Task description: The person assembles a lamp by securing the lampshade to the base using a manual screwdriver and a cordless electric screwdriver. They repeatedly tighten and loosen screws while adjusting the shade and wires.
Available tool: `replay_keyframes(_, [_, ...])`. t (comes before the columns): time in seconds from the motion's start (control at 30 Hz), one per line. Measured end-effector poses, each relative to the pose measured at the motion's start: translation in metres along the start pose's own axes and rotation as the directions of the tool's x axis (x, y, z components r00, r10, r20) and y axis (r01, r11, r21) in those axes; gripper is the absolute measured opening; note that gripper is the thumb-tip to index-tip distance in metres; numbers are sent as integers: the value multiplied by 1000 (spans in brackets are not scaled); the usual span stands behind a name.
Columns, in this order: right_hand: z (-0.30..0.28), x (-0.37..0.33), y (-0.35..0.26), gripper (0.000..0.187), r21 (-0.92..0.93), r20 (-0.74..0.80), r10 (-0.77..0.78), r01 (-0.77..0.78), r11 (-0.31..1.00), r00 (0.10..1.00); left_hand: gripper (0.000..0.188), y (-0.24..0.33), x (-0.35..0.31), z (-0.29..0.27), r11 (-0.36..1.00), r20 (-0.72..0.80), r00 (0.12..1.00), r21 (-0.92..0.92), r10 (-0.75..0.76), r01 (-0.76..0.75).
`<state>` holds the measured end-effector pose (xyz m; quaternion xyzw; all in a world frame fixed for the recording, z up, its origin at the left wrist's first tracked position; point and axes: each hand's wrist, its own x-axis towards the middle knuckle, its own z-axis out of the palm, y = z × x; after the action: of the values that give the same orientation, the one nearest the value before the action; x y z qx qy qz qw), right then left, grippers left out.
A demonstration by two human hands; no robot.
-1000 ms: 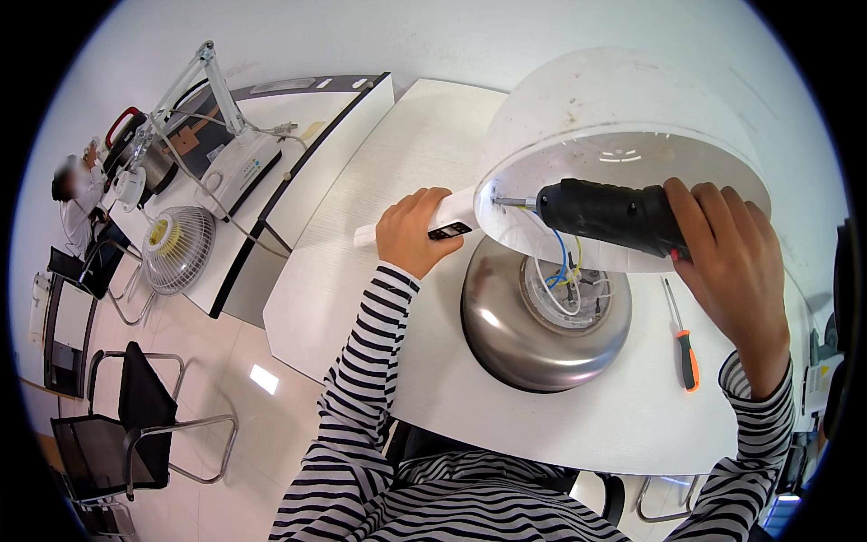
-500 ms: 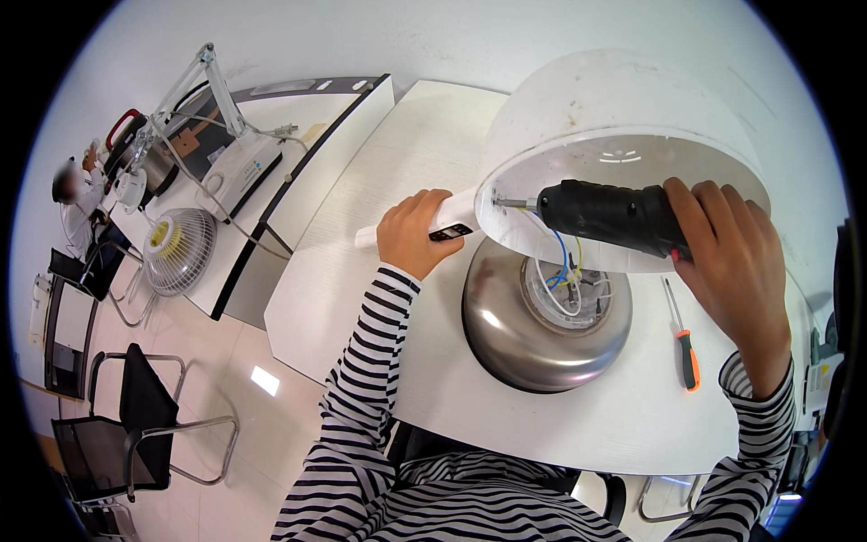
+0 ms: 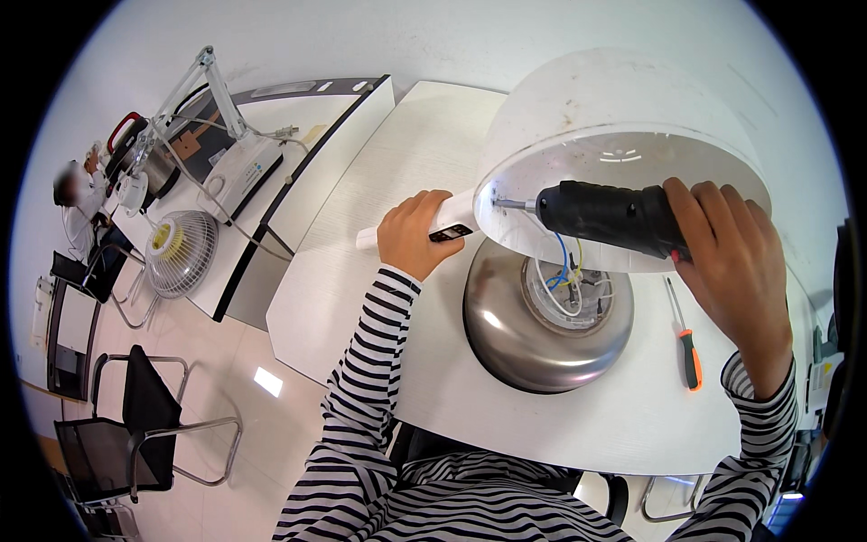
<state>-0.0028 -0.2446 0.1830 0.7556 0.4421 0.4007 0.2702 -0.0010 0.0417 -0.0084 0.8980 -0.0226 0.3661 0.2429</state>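
Note:
My left hand point(image 3: 417, 233) is closed round the handle point(image 3: 456, 219) of a white domed appliance housing point(image 3: 623, 99), which is tilted with its hollow side toward me. A black power screwdriver point(image 3: 610, 217) lies level in my right hand point(image 3: 736, 262), fingers wrapped over its body. Its bit point(image 3: 513, 204) points left and reaches the housing's inner wall by the handle, where bluish light shows. Below the housing, an upturned steel pot point(image 3: 533, 348) rests on the table. Blue, white and yellow wires point(image 3: 565, 271) rise from its round base; the housing hides their upper ends.
An orange-and-black screwdriver point(image 3: 689, 357) lies on the white table point(image 3: 361, 298), right of the pot. A side table at left bears a lamp arm point(image 3: 221, 90), a wire-caged heater head point(image 3: 181, 253) and a kettle point(image 3: 161, 167). A black chair point(image 3: 149, 425) and another person point(image 3: 79, 212) are farther left.
Bluish light now shows on the housing wall around the bit tip. Both hands, the housing and the pot have hardly moved.

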Motion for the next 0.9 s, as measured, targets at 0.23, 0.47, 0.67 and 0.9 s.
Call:
replay_keyframes(0.23, [0, 0, 0, 42, 1, 4, 6, -6, 1000, 1000, 44, -1, 0, 1, 1000, -9, 1000, -12, 13, -13])
replay_keyframes(0.47, [-1, -1, 1, 43, 30, 3, 16, -16, 999, 1000, 44, 1, 0, 0, 1000, -11, 1000, -20, 9, -9])
replay_keyframes(0.67, [-1, -1, 1, 45, 90, 70, 34, -40, 995, 997, 44, 4, 0, -2, 1000, 23, 1000, -22, -19, 19])
replay_keyframes(0.9, [3, -8, -2, 53, 42, 138, 92, -98, 994, 986, 51, 4, 1, -4, 998, 61, 998, -65, -2, 6])
